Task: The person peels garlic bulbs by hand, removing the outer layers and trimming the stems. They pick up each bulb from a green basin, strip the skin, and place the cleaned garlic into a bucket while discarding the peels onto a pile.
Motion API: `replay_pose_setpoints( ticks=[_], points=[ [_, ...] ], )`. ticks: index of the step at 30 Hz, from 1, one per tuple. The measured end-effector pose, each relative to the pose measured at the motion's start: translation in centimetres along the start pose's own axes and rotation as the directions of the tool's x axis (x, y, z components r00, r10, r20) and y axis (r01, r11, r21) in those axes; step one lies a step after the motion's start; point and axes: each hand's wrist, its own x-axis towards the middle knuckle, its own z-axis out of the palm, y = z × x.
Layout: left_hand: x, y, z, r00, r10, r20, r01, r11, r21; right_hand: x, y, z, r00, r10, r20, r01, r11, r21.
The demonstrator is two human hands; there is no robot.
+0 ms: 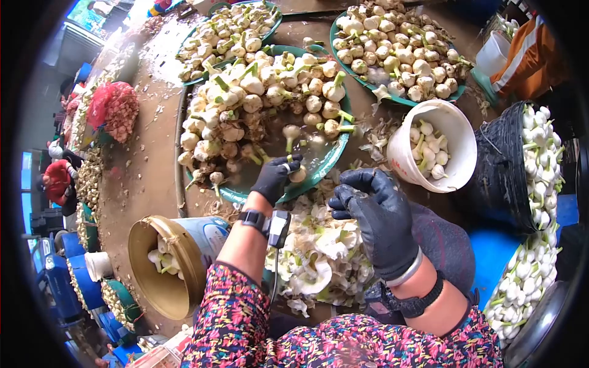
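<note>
My left hand (276,179), in a dark glove, is at the near rim of a green basin (334,165) heaped with garlic bulbs. Its fingers are closed on a garlic bulb (291,131) by the green stem, with the bulb pointing away from me. Another pale bulb (298,174) shows beside the fingertips. My right hand (381,221), in a thick black glove, is raised over a pile of garlic peelings (319,257). Its fingers are curled in; whatever they may hold is hidden.
A white bucket (408,165) with trimmed bulbs stands right of the basin. A tipped bucket (138,264) is at the left. Two more basins of garlic (460,92) (184,80) sit farther off. A black container (497,159) of bulbs stands far right; a person (56,183) is far left.
</note>
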Motion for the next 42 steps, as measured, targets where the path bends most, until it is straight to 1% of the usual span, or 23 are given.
replay_pose_setpoints(
  ticks=[3,6,8,10,11,12,13,14,15,16,17,18,20,22,24,28,32,34,36,38,40,41,42],
  points=[
    [-6.3,6.9,0.8,0.992,0.128,-0.006,-0.128,0.989,-0.076,-0.3,1.3,0.4,0.997,0.028,0.073,-0.026,0.999,-0.035],
    [-12.2,12.1,3.2,0.992,0.126,-0.021,-0.127,0.977,-0.170,-1.0,2.4,1.1,0.971,-0.118,0.206,0.218,0.789,-0.574],
    [-15.0,13.1,3.9,0.978,0.202,-0.054,-0.207,0.972,-0.108,-0.9,5.4,1.3,0.881,-0.337,0.332,0.473,0.652,-0.593],
    [-16.8,12.6,4.3,0.962,0.225,-0.153,-0.248,0.956,-0.155,-1.3,6.2,1.7,0.886,-0.282,0.369,0.443,0.753,-0.487],
    [-17.4,12.2,3.5,0.850,0.517,-0.096,-0.471,0.829,0.302,-1.5,6.5,2.0,0.882,-0.283,0.376,0.447,0.755,-0.480],
    [-17.9,12.1,2.6,0.693,0.715,0.092,-0.575,0.471,0.668,-1.7,6.7,2.2,0.864,-0.287,0.413,0.445,0.820,-0.362],
    [-18.5,11.8,2.2,0.693,0.716,0.088,-0.570,0.469,0.674,-1.9,6.7,2.4,0.845,-0.294,0.446,0.429,0.871,-0.239],
    [-19.2,11.4,1.9,0.774,0.632,-0.026,-0.522,0.662,0.538,-2.0,6.7,2.4,0.844,-0.292,0.451,0.428,0.873,-0.235],
    [-19.9,11.8,2.1,0.848,0.517,-0.115,-0.448,0.816,0.366,-2.1,6.2,2.3,0.874,-0.123,0.471,0.200,0.973,-0.115],
    [-20.6,12.3,2.2,0.850,0.513,-0.118,-0.443,0.818,0.368,-2.2,5.8,2.4,0.860,0.045,0.509,-0.051,0.999,-0.002],
    [-21.3,12.9,2.4,0.930,0.335,-0.152,-0.336,0.942,0.017,-2.4,5.2,2.5,0.866,0.049,0.498,-0.043,0.999,-0.024],
    [-21.7,13.6,2.6,0.982,0.149,-0.114,-0.180,0.925,-0.335,-2.3,4.9,2.4,0.865,0.048,0.500,-0.042,0.999,-0.023],
    [-21.9,13.0,2.3,0.980,0.171,-0.105,-0.198,0.908,-0.370,-2.3,4.6,2.1,0.826,0.192,0.530,-0.187,0.980,-0.064],
    [-22.2,13.7,2.8,0.979,0.151,-0.140,-0.200,0.861,-0.468,-2.3,4.9,2.3,0.834,0.171,0.524,-0.184,0.983,-0.028],
    [-22.1,13.8,3.1,0.978,0.144,-0.149,-0.200,0.851,-0.486,-2.5,4.8,2.3,0.841,0.104,0.531,-0.111,0.994,-0.018],
    [-21.4,13.1,2.8,0.986,0.106,-0.128,-0.152,0.885,-0.440,-2.3,4.3,2.4,0.802,0.163,0.574,-0.184,0.983,-0.022],
    [-21.4,12.9,2.5,0.987,0.081,-0.140,-0.130,0.913,-0.387,-2.1,5.0,2.4,0.833,0.106,0.542,-0.032,0.989,-0.144],
    [-21.4,12.8,2.5,0.964,0.208,-0.163,-0.231,0.964,-0.134,-2.3,5.3,2.6,0.867,0.071,0.493,0.006,0.988,-0.152],
    [-21.5,12.9,2.8,0.973,0.159,-0.169,-0.193,0.957,-0.214,-2.3,5.8,2.7,0.881,0.149,0.449,-0.127,0.989,-0.079],
    [-21.7,12.9,2.9,0.979,0.108,-0.173,-0.156,0.943,-0.294,-2.9,5.3,2.9,0.908,0.112,0.405,-0.073,0.991,-0.111],
    [-21.8,12.8,2.9,0.961,0.157,-0.229,-0.184,0.977,-0.104,-3.0,5.3,2.8,0.848,0.214,0.484,-0.188,0.977,-0.102],
    [-21.3,11.8,2.7,0.905,0.357,-0.231,-0.345,0.934,0.092,-2.9,5.0,2.8,0.757,0.389,0.525,-0.386,0.914,-0.121],
    [-21.2,11.8,2.5,0.905,0.356,-0.233,-0.344,0.935,0.092,-3.6,4.0,3.1,0.696,0.476,0.537,-0.496,0.860,-0.119]
  ],
)
